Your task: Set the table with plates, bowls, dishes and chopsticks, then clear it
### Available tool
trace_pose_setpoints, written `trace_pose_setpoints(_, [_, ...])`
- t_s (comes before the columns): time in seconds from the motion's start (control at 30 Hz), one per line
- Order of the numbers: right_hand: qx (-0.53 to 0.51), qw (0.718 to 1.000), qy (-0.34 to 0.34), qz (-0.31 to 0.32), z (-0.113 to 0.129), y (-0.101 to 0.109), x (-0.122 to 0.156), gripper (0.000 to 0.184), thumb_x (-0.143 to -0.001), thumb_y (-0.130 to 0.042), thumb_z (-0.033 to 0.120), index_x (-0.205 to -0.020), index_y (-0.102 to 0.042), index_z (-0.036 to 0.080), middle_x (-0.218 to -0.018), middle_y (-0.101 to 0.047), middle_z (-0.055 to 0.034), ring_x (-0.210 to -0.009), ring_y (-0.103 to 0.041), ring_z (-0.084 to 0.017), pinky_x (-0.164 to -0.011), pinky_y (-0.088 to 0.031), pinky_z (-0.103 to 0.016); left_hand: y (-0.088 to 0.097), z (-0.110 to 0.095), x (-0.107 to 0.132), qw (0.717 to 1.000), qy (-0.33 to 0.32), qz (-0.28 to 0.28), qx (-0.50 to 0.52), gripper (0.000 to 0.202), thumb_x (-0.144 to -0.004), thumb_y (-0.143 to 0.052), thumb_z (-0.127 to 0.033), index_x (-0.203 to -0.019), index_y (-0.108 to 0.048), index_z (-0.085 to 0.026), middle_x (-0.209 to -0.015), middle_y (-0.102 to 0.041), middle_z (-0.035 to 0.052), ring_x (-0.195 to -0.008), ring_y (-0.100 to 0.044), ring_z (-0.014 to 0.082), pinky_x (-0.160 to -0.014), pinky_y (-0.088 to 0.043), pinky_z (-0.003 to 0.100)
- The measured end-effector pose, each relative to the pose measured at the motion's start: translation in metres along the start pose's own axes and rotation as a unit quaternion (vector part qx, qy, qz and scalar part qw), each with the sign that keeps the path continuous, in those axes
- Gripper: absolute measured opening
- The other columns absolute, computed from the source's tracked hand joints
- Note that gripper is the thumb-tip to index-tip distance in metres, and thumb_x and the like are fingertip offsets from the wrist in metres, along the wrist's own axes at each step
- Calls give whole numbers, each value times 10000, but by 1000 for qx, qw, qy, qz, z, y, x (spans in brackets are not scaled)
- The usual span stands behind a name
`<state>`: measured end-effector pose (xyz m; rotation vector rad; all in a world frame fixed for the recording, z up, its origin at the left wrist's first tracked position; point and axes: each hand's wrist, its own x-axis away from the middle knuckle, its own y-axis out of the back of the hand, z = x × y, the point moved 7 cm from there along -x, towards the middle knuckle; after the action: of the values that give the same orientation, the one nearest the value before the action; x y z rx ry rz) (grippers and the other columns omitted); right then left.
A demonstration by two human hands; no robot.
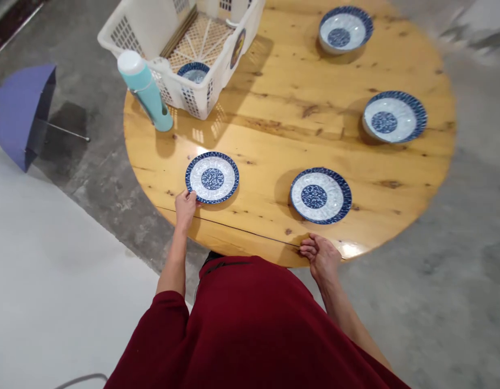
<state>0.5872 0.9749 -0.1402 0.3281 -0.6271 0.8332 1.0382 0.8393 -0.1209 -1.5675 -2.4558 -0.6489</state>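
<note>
My left hand pinches the near-left rim of a blue-and-white plate on the left part of the round wooden table. Its thumb lies over the rim, and the fingers underneath are partly hidden. My right hand rests by the table's near edge with its fingers loosely bent and apart, holding nothing. Just beyond it sits a shallow blue-and-white bowl, which the hand does not touch. Two deeper bowls with the same pattern, one at the right and another at the far right, stand farther off.
A white plastic basket stands at the far left of the table, with a blue-patterned dish inside. Beside it is a turquoise bottle with a white lid. An open purple umbrella lies on the floor to the left.
</note>
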Motion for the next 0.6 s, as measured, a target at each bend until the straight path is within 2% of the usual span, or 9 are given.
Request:
trace_pose_setpoints(0.23, [-10,1000,5,6,4,-8,-1,402,-680,-756,433,-923,-611,148,-642,-691,-1,-434,-610,-104,-388,-481,-167,3,-7,-18,1000,9,-17,-8,157,-767,-569,-314,-733,-570,-161,-589,-565,-34,-522,-571,141,-545,-526,262])
trace_pose_setpoints(0.37, [-13,1000,-2,8,5,-10,-4,388,-736,-746,464,-924,-604,155,-656,-689,3,-450,-615,-94,-407,-483,-159,1,-11,-25,1000,10,-1,-16,157,-763,-584,-313,-761,-565,-157,-603,-567,-36,-527,-581,139,-549,-532,260])
trace_pose_setpoints(0.47, [-29,1000,1,-1,9,-9,-13,399,-767,-733,489,-943,-602,156,-671,-690,-5,-460,-620,-95,-411,-482,-162,0,-13,-23,1000,3,10,-10,223,-785,-595,-379,-791,-572,-158,-632,-590,-26,-552,-612,146,-548,-534,255])
trace_pose_setpoints(0.6, [-36,999,28,-24,26,-12,-33,434,-785,-726,550,-923,-574,168,-713,-697,-17,-486,-635,-103,-407,-483,-171,4,-14,-12,1000,-3,0,-7,337,-823,-576,-501,-787,-560,-167,-617,-604,-10,-558,-625,150,-585,-565,275])
